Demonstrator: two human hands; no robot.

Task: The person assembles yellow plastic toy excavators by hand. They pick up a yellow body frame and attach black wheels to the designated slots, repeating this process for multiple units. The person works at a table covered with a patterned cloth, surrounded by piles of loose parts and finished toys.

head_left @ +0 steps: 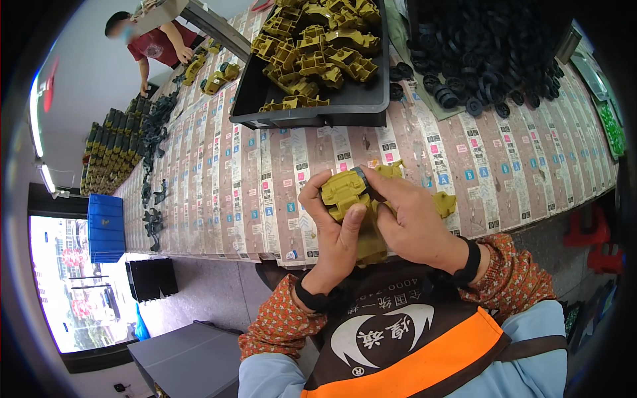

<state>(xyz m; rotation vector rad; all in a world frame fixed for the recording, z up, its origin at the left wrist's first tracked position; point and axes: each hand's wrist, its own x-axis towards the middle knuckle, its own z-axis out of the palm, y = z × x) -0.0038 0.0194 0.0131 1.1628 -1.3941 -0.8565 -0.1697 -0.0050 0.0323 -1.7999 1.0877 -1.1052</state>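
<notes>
Both my hands are on an olive-yellow plastic toy vehicle body (pixel 345 188) above the table's near edge. My left hand (pixel 335 242) is wrapped round its left side, with the thumb pressed on the front. My right hand (pixel 421 222) grips the right side, and its fingers press at a small dark part (pixel 362 179) set against the body. That part's kind is mostly hidden by the fingers. Another olive-yellow plastic part (pixel 444 203) lies on the table, partly behind my right hand.
A black bin (pixel 308 118) of yellow plastic parts stands ahead. Black toy wheels (pixel 488 60) are heaped at the far right. Dark parts (pixel 154 222) lie along the left edge, near stacked yellow-and-dark pieces (pixel 113 149) and a blue crate (pixel 106 227). Another person (pixel 159 46) works at the far left.
</notes>
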